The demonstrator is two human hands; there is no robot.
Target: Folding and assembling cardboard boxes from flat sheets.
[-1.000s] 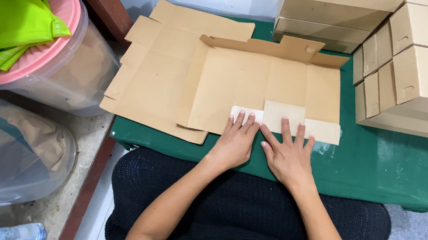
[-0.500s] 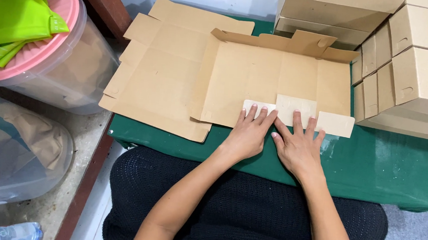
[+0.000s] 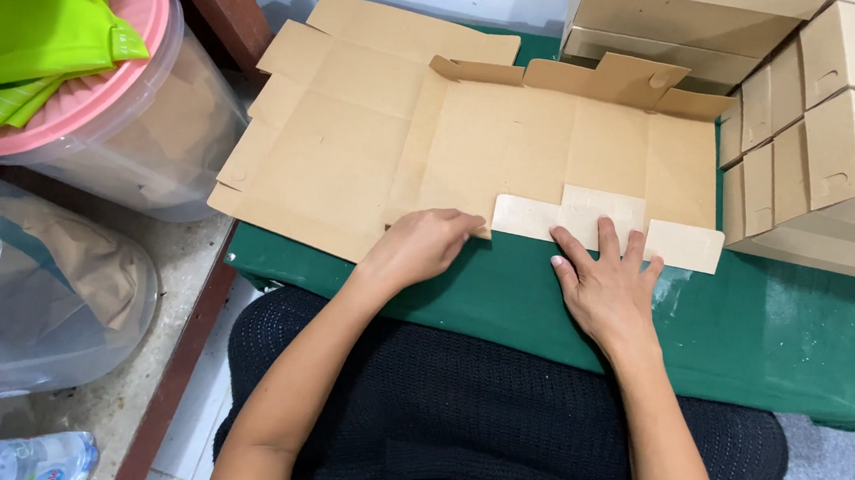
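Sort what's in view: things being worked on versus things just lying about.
In hand: left hand, right hand, flat cardboard blank, spare flat blanks underneath.
Lying about: stacked folded boxes, pink-lidded tub, green cloth, water bottle.

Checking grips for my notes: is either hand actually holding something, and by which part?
Nothing is gripped. The left hand and right hand both lie on the near folded flap of the flat cardboard box blank, pressing it against the green table.

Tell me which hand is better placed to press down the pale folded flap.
Right, probably. The right hand lies flat with fingers on the pale flap; the left hand sits curled at the flap's left end, on the flat cardboard box blank.
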